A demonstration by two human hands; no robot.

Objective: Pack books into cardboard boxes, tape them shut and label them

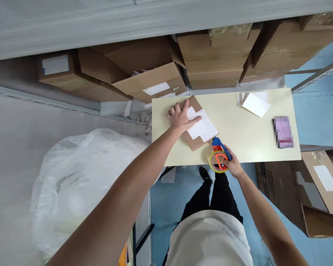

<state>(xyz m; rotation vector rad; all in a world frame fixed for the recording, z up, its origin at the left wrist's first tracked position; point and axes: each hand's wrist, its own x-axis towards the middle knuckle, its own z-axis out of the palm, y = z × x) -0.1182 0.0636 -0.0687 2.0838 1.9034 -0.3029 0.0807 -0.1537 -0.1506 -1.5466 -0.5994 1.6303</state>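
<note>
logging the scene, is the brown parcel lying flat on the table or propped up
Lying flat: the brown parcel rests on the table, white label facing up, left hand pressed on top.

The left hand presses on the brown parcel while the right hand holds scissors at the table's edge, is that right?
Not quite: in the head view the right hand holds a blue and orange tape dispenser, not scissors, at the edge of the table. The left hand does lie on the brown parcel.
</note>
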